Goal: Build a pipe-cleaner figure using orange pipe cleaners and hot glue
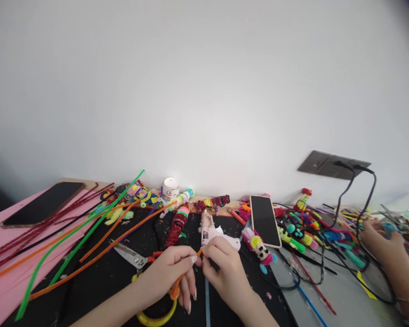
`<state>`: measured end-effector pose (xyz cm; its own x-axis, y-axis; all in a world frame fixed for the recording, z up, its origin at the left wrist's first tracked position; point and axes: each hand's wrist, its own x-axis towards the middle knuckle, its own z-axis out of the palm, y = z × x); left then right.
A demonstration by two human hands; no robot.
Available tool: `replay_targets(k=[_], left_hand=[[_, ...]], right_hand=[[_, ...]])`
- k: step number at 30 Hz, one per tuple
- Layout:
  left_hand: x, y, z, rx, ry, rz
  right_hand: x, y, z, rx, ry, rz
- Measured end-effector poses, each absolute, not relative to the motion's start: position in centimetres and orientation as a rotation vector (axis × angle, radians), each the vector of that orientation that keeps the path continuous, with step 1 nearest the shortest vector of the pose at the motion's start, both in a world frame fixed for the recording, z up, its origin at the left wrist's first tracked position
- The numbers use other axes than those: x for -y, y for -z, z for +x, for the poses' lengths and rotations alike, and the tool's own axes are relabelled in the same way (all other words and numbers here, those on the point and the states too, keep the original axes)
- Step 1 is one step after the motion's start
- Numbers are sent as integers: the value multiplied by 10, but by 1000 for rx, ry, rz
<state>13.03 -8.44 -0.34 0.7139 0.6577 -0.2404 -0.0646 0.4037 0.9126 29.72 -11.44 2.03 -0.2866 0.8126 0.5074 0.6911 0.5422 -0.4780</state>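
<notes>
Between my two hands is a short orange pipe cleaner (176,287), with a curled end hanging under the left palm. My left hand (173,270) pinches it with thumb and forefinger while the other fingers hang loosely. Close beside it, my right hand (226,269) pinches the piece's upper tip. Scissors (132,255) with yellow handles lie under my left hand, partly covered. Just behind my right hand rests a white glue gun (207,227). A dark red and pink coiled pipe-cleaner piece (177,226) lies behind my left hand.
Long green pipe cleaners (98,227) and orange ones cross the left side. A phone (44,204) lies on pink sheeting; another phone (265,220) and a small pipe-cleaner figure (258,245) are right. Black cables (341,200) drop from a wall socket. Another person's hand (383,245) works far right.
</notes>
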Motion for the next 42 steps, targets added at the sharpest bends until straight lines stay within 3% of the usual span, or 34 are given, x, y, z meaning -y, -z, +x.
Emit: replay_targets(k=[8, 17, 23, 32, 42], left_hand=[[86, 0, 129, -638, -505, 1059], [84, 1, 128, -651, -505, 1070], [83, 0, 128, -641, -492, 1065], [83, 0, 127, -632, -482, 1060], [81, 2, 128, -610, -488, 1031]], right_hand=[[115, -21, 299, 2105, -228, -1204], [110, -19, 301, 1659, -811, -1238], [109, -21, 299, 1546, -973, -1227], [112, -15, 301, 1624, -885, -1244], [113, -20, 298, 1877, -523, -1143]])
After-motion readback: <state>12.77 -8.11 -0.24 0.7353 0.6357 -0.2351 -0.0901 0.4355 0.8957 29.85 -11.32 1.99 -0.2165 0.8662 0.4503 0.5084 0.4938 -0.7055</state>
